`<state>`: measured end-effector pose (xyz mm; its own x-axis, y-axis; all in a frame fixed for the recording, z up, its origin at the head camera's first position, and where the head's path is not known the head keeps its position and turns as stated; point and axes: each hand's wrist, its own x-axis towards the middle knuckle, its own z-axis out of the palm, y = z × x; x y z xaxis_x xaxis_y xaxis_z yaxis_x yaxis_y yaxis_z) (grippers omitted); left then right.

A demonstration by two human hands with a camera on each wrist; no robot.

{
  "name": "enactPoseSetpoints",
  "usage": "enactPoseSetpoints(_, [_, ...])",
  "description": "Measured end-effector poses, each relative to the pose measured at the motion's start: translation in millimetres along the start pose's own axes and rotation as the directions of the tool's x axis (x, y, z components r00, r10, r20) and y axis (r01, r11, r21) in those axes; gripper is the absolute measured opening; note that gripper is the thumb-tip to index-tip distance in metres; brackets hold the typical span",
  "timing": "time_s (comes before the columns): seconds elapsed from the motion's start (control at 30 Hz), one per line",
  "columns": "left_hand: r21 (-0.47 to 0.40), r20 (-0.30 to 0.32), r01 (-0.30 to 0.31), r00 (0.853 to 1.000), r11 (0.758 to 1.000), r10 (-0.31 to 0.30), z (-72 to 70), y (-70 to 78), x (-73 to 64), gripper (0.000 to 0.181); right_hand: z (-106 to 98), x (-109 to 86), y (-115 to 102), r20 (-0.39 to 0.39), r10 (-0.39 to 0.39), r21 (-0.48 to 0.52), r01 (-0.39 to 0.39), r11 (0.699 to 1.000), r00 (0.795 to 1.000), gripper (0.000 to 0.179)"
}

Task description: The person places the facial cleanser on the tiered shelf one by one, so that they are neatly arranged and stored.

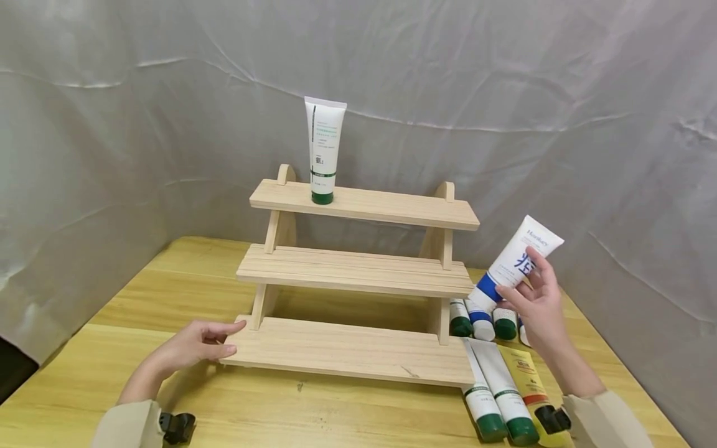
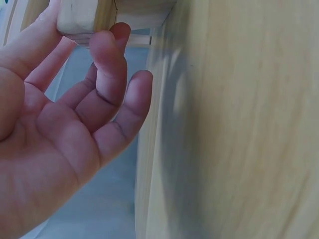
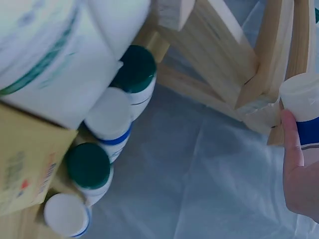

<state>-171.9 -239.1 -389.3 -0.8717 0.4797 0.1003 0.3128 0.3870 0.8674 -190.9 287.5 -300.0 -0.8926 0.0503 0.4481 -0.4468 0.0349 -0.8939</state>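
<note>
A three-tier wooden display stand (image 1: 358, 270) is on the table, and my left hand (image 1: 190, 345) grips the left end of its lowest shelf. In the left wrist view, curled fingers (image 2: 107, 64) meet the shelf's corner (image 2: 82, 17). My right hand (image 1: 543, 308) holds a white squeeze tube (image 1: 518, 249) with a blue band, tilted cap-down, beside the right end of the middle shelf. That tube's translucent cap (image 3: 301, 94) shows in the right wrist view, near the stand's edge. A white tube with a green cap (image 1: 323, 149) stands upright on the top shelf, left of centre.
Right of the stand lie white tubes with green caps (image 1: 498, 398) and a yellow tube (image 1: 523, 373). Behind them is a row of several green-capped and white-capped tubes (image 3: 107, 114). Grey cloth (image 1: 392, 74) hangs behind the wooden table (image 1: 129, 323).
</note>
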Motion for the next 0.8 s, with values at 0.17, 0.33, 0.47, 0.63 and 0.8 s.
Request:
enactPoseSetpoints(0.17, [-0.012,0.002,0.013,1.000,1.000,-0.013,-0.2,-1.4,-1.5,0.050,9,15.4,10,0.039,-0.090,0.076,0.087,0.993,0.995,0.075])
enactPoseSetpoints(0.33, [-0.027,0.005,0.020,1.000,0.999,-0.020,-0.2,-0.8,-2.9,0.052,34,23.8,-2,-0.007,-0.099,0.033,0.099,0.995,0.995,0.078])
enactPoseSetpoints(0.47, [-0.030,0.006,0.023,1.000,0.999,-0.023,-0.3,-1.0,-2.5,0.052,51,32.9,-11,-0.031,-0.101,0.023,0.102,0.995,0.994,0.080])
enactPoseSetpoints(0.63, [-0.042,0.011,0.025,1.000,0.999,-0.025,-0.8,-2.0,-1.6,0.052,67,47.6,-15,-0.010,-0.132,0.029,0.132,0.991,0.991,0.081])
enactPoseSetpoints(0.8, [-0.054,0.016,0.021,1.000,0.998,-0.020,-0.5,-1.2,-1.2,0.053,85,62.4,-20,0.005,-0.189,0.041,0.189,0.981,0.982,0.080])
